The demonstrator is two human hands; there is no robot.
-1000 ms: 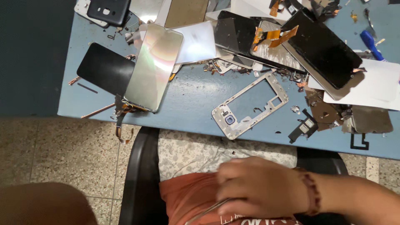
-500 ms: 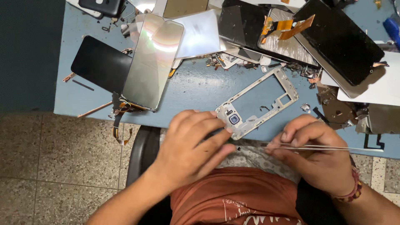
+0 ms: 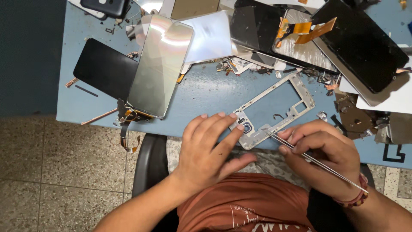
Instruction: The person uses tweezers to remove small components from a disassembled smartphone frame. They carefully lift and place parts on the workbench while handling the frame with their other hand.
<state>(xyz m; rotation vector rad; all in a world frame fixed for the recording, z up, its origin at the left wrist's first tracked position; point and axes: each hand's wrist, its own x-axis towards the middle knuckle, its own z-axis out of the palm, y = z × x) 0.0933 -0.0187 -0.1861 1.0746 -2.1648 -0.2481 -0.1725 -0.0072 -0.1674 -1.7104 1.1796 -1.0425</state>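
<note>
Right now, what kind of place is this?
Probably a phone repair bench. The left hand steadies a bare phone frame, the right hand holds tweezers, and loose screens cover the blue table.

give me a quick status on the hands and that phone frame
Left hand fingertips pressing on phone frame corner. Right hand gripping tweezers, tips at frame's edge. Loose scraps and screens nearby, none blocking.

Phone repair workshop: blue bench (image 3: 206,92) strewn with screens (image 3: 159,64), frames (image 3: 274,109), flex cables (image 3: 307,30).
</note>
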